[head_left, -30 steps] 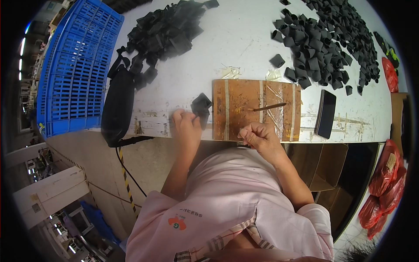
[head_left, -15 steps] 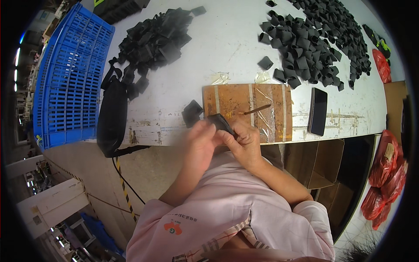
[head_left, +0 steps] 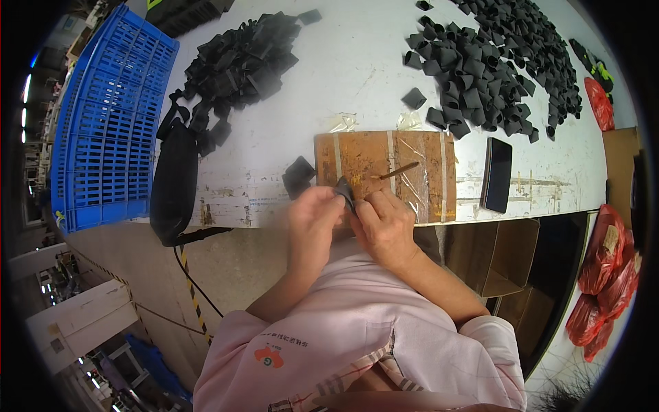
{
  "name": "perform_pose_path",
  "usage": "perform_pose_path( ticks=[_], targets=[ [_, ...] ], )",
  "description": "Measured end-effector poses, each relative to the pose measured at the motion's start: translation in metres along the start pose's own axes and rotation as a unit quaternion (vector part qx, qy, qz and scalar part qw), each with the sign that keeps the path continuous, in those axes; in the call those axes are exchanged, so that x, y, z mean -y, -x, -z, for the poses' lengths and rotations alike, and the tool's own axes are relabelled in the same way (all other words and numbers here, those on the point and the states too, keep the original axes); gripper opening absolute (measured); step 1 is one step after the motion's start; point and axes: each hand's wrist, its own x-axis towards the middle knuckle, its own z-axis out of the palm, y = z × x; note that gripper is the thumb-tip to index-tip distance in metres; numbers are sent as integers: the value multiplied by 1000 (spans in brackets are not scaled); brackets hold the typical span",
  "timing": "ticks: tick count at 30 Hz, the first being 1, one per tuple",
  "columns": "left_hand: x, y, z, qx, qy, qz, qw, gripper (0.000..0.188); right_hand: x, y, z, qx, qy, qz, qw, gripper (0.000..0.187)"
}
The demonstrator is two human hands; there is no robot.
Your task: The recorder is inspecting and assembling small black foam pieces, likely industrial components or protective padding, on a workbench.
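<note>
Between my two hands is a small black fabric piece (head_left: 346, 191), pinched at the near edge of a taped brown board (head_left: 353, 154). My left hand (head_left: 316, 214) grips its left side with thumb and fingers. My right hand (head_left: 383, 221) has its fingers curled in on the other side, hiding much of the piece. Another black fabric piece (head_left: 298, 176) lies on the table just beyond my left hand. A thin brown stick-like tool (head_left: 399, 170) rests on the board beyond my right hand.
Loose black pieces form a left heap (head_left: 240, 62) and a larger right heap (head_left: 480, 75). A blue crate (head_left: 113, 123) and a black pouch (head_left: 175, 185) stand at the left. A phone (head_left: 497, 175) lies right of the board. Red bags (head_left: 604, 261) hang at the right.
My right hand has curled its fingers over the black piece, and my left fingers have closed in on it. Less of the piece shows now, and it stands more upright.
</note>
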Motion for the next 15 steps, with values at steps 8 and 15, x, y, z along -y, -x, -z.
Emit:
perform_pose_path(
  ticks=[8,15],
  targets=[
    [7,4,0,47,-143,-109,983,8,-1,-6,9,-55,-202,-81,974,22],
    [0,-3,-19,-38,-138,-175,974,11,-5,-4,3,-106,-51,-89,989,20]
  ],
)
